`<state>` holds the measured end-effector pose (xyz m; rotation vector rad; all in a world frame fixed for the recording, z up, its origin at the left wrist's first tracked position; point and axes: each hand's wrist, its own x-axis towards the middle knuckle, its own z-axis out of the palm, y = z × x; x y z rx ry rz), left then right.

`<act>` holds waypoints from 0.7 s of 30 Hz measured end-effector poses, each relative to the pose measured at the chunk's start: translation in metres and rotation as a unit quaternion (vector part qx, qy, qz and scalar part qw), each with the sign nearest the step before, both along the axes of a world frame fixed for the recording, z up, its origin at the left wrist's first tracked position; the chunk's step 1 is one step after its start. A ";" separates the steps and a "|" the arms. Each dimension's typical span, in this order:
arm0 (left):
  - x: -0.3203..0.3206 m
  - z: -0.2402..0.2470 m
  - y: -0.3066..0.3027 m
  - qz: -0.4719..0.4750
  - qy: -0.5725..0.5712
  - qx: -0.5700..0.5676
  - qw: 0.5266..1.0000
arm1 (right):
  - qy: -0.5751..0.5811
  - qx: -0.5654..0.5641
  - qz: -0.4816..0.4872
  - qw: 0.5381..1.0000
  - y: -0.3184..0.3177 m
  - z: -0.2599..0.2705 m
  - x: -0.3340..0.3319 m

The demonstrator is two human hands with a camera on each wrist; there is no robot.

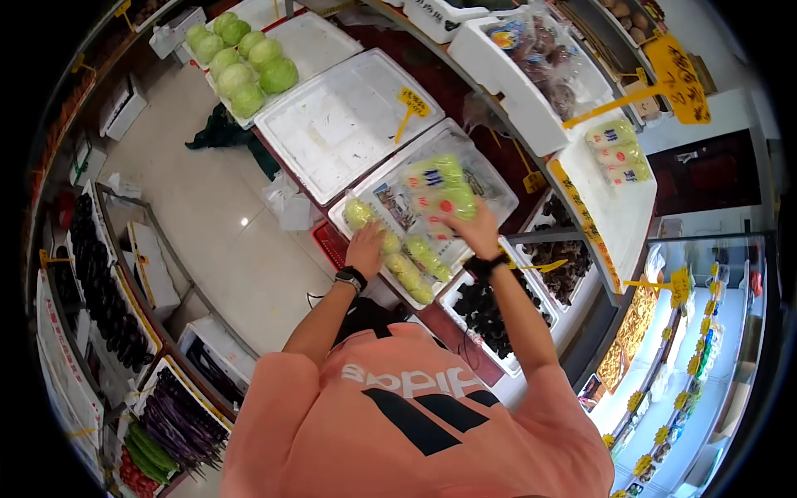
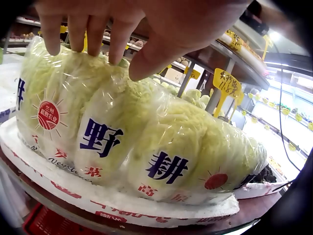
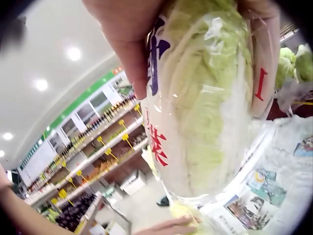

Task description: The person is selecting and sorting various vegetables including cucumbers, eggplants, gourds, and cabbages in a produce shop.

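Plastic-wrapped napa cabbages [image 1: 407,274] [image 2: 101,132] lie side by side in a white foam box [image 2: 122,208] at the front edge of the stand. My left hand [image 1: 364,251] [image 2: 127,29] rests on their tops, fingers spread and nearly straight. Up off the box, my right hand [image 1: 477,228] [image 3: 129,39] grips a wrapped cabbage [image 3: 200,107], thumb on one side and fingers on the other. In the head view this cabbage overlaps other wrapped ones [image 1: 436,174], and I cannot tell whether they touch.
Round green cabbages [image 1: 249,62] sit at the upper left beyond a foam lid [image 1: 349,116]. Black fungus [image 1: 486,311] fills a box at the right. Above stands a shelf with bagged goods [image 1: 531,54] and wrapped cabbages [image 1: 616,153]. Yellow price tags [image 1: 411,104] stick up.
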<state>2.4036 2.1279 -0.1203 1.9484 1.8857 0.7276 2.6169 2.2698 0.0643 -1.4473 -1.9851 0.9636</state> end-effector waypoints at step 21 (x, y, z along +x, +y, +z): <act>0.002 0.003 0.047 -0.028 -0.017 0.004 0.999 | -0.166 0.025 0.271 0.948 0.049 -0.175 -0.046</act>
